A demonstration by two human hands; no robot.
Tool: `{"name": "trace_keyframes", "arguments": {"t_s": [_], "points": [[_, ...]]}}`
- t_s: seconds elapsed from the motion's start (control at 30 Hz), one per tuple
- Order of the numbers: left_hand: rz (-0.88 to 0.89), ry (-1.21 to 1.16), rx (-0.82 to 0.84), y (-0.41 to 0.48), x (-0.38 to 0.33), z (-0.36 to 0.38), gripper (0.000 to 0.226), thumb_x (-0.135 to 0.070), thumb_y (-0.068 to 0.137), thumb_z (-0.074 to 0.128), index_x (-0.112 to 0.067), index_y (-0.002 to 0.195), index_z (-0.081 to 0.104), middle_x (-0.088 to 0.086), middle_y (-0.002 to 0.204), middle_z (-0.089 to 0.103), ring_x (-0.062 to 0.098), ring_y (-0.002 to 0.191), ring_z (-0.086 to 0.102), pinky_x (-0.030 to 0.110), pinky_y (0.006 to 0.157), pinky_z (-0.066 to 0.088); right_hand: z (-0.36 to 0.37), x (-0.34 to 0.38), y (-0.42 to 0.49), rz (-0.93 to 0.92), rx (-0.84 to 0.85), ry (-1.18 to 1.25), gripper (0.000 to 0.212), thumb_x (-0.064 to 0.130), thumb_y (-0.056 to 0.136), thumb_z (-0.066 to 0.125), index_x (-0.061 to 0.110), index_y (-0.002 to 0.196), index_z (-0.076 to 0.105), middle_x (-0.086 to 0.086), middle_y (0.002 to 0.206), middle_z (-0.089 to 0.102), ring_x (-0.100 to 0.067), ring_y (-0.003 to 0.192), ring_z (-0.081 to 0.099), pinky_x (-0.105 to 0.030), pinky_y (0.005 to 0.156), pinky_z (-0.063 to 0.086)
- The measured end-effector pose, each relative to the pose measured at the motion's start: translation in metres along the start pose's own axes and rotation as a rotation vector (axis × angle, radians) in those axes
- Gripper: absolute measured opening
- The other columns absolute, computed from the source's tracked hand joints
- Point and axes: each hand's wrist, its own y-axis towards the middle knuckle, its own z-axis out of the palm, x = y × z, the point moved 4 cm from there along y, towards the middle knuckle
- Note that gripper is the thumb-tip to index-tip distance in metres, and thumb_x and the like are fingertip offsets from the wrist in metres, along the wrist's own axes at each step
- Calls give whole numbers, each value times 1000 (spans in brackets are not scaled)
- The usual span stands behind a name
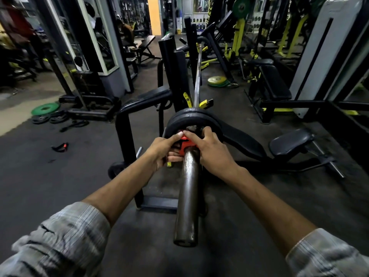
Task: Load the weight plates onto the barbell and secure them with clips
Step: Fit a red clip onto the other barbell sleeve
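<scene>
Both hands are clamped on the red clip (186, 144), left hand (162, 149) and right hand (212, 149) squeezing it from either side on the barbell sleeve (187, 196), right up against the black weight plates (191, 116). Looks like stiff plastic, so I'd grip the lever end and press hard; the bare steel sleeve probably slides easily.

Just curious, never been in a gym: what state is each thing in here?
Barbell sleeve: on the rack, outer end bare.
Black weight plate: loaded on the sleeve.
Red clip: on the sleeve beside the plate.
Left hand: gripping the clip.
Right hand: gripping the clip.
</scene>
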Motion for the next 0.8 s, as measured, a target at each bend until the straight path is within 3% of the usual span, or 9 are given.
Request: {"name": "trace_keyframes", "arguments": {"t_s": [0.2, 0.4, 0.47, 0.57, 0.63, 0.8], "points": [[27, -66, -52, -3, 9, 0, 51, -24, 94, 72, 18, 120, 62, 24, 88, 71, 23, 61, 74, 33, 56, 64, 3, 6, 2, -9, 19, -46, 58, 19, 102, 49, 37, 156, 37, -11, 132, 34, -33, 121, 45, -48, 80, 55], [74, 105, 98, -4, -1, -8, 38, -21, 98, 66, 10, 120, 64, 25, 102, 74, 23, 75, 76, 30, 62, 64, 1, 7, -5, 27, -5, -88, 63, 19, 101, 50, 42, 158, 32, -9, 129, 35, -31, 119, 48, -45, 75, 56], [184, 221, 115, -3, -9, -18, 30, -14, 96, 69, 7, 117, 67, 15, 92, 76, 14, 73, 77, 24, 62, 60, -2, 5, -7, 51, -7, -99, 61, 25, 102, 50, 41, 158, 33, -8, 132, 39, -30, 115, 54, -42, 72, 55], [430, 584, 62, 2, -26, -35, 20, -20, 91, 75, -7, 106, 74, 2, 90, 76, 6, 81, 73, 25, 76, 58, -7, 5, -11, 90, -36, -128, 58, 32, 102, 53, 37, 157, 38, -7, 138, 45, -28, 119, 58, -39, 77, 54], [612, 793, 45, 0, -38, -42, 16, -26, 90, 76, -15, 101, 75, -6, 90, 75, -7, 79, 68, 10, 72, 53, -14, 7, -15, 143, -58, -132, 57, 38, 101, 56, 36, 156, 41, -4, 139, 47, -26, 123, 57, -39, 83, 54], [888, 766, 334, -3, -65, -44, 19, -18, 89, 77, -9, 106, 74, 0, 98, 78, 2, 87, 73, 16, 76, 58, -36, 26, -26, 322, -139, -157, 55, 47, 100, 58, 34, 152, 47, 2, 135, 50, -21, 123, 57, -37, 87, 51]]}}
